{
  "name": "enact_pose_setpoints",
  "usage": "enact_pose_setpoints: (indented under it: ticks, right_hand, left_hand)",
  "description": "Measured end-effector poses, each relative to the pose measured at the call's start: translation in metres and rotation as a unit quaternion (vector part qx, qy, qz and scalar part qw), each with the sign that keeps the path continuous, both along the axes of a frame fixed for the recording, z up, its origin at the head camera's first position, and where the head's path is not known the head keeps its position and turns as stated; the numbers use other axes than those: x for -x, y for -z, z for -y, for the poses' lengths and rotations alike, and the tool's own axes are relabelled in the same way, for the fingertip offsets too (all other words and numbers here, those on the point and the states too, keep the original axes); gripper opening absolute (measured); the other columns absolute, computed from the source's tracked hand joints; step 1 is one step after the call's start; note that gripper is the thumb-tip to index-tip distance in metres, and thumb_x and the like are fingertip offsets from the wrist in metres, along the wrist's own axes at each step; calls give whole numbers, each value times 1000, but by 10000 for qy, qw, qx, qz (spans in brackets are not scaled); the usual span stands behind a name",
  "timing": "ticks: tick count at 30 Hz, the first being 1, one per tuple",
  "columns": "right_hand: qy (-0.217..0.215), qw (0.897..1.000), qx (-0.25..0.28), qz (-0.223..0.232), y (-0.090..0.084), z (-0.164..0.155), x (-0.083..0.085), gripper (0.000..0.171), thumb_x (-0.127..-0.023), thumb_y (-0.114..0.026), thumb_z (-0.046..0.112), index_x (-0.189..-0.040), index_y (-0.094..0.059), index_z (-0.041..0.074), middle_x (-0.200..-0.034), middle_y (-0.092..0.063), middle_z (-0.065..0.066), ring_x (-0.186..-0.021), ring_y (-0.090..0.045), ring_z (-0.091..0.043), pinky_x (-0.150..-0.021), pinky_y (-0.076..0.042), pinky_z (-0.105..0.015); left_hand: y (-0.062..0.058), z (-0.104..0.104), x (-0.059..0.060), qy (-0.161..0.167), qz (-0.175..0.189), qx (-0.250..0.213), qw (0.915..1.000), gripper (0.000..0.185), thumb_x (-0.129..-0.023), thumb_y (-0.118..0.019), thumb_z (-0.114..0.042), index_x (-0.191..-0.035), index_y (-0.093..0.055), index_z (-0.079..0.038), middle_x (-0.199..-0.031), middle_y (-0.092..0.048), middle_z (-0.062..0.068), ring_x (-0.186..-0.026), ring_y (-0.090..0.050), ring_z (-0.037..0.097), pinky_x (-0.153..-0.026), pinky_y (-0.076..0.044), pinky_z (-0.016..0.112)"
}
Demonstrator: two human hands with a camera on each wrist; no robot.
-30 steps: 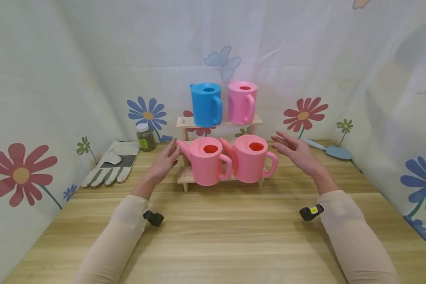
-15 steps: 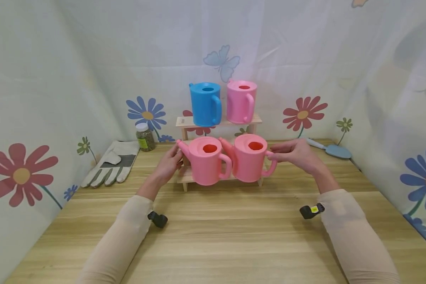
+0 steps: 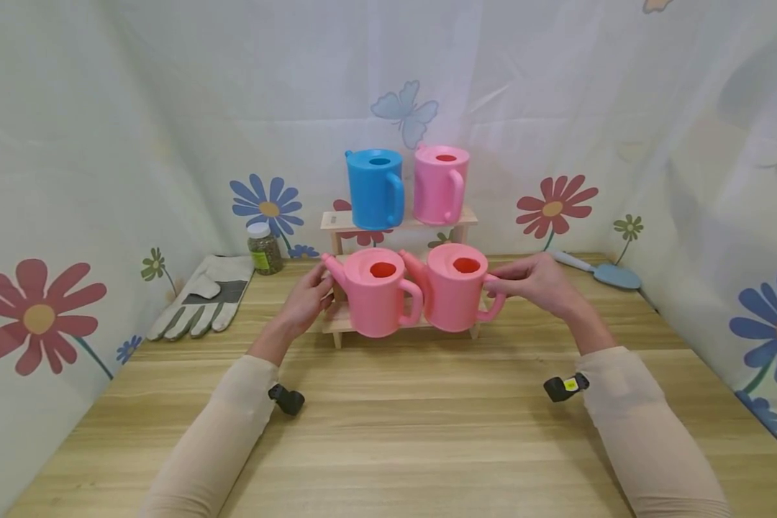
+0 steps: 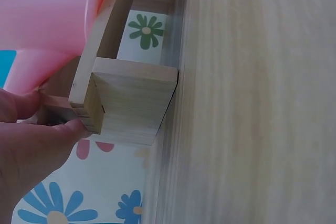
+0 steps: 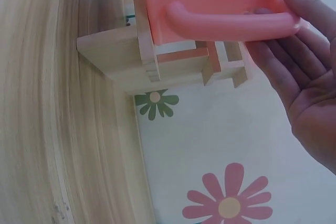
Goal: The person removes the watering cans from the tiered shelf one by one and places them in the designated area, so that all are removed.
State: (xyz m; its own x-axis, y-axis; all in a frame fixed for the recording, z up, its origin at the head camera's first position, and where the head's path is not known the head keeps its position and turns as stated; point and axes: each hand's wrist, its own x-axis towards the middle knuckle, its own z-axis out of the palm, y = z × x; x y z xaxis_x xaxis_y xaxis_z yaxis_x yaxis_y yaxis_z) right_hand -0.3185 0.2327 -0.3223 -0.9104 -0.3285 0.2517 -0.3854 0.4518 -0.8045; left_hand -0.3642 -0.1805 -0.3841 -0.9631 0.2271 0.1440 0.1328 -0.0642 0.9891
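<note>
Left hand [image 3: 307, 296] grips the left end of the wooden two-tier rack [image 3: 340, 322], thumb and fingers pinching its frame beside the left pink watering can [image 3: 375, 291]. Right hand [image 3: 536, 283] holds the top of the handle of the right pink watering can [image 3: 456, 288], fingertips curled on it. Both cans stand on the lower tier. Upper tier: blue can [image 3: 375, 188], pink can [image 3: 440, 184]. On the table [image 3: 395, 446]: work glove [image 3: 203, 296], jar [image 3: 265, 249], trowel [image 3: 605, 273].
</note>
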Motion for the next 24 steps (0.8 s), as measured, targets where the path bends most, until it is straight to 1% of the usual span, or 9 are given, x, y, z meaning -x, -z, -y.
enact_pose_setpoints:
  ticks: [4,8,12,17,20,24]
  right_hand:
    - [154,9998,-64,-66,-1,4,-1,34,-73,-74,39,-96,-73,15,-85,-68,-2,-80,-62,-20,-71,-51,-41]
    - [185,9998,-2,-74,-1,6,-1,34,-72,-75,38,-95,-73,13,-83,-68,-4,-78,-62,-21,-70,-52,-41]
    - [140,9999,71,-69,-1,7,-2,34,-72,-76,36,-95,-73,12,-82,-68,-4,-76,-63,-22,-68,-52,-40]
    - [198,9998,32,-92,-1,8,-2,34,-72,-75,37,-95,-73,12,-82,-68,-4,-77,-62,-21,-69,-52,-39]
    - [246,9997,31,-61,-2,8,-2,34,-72,-75,38,-94,-73,12,-83,-68,-4,-80,-62,-21,-70,-51,-39]
    - [312,9995,45,-17,-3,8,-2,35,-72,-75,38,-96,-73,13,-86,-68,-3,-84,-60,-21,-73,-50,-40]
  left_hand:
    - [0,1,1,4,-39,80,10000,44,-98,-39,-19,-141,-32,-16,-125,-44,15,-113,-42,22,-95,-35,44]
    - [-1,2,0,98,36,27,9999,47,-98,-39,-17,-142,-28,-11,-132,-39,16,-122,-36,24,-100,-30,44]
    - [-7,1,-5,190,125,-80,9997,47,-98,-37,-14,-143,-26,-8,-138,-33,18,-127,-30,27,-101,-26,46]
    - [-14,-1,-11,229,95,-51,9997,46,-98,-36,-12,-142,-24,-6,-138,-32,20,-127,-28,29,-102,-24,47]
    - [-13,-1,-11,231,82,-56,9997,47,-98,-37,-12,-142,-24,-5,-138,-32,20,-127,-28,29,-102,-24,47]
    - [-7,1,-4,194,95,-52,9998,48,-97,-39,-15,-143,-26,-8,-138,-33,18,-127,-29,27,-102,-26,46]
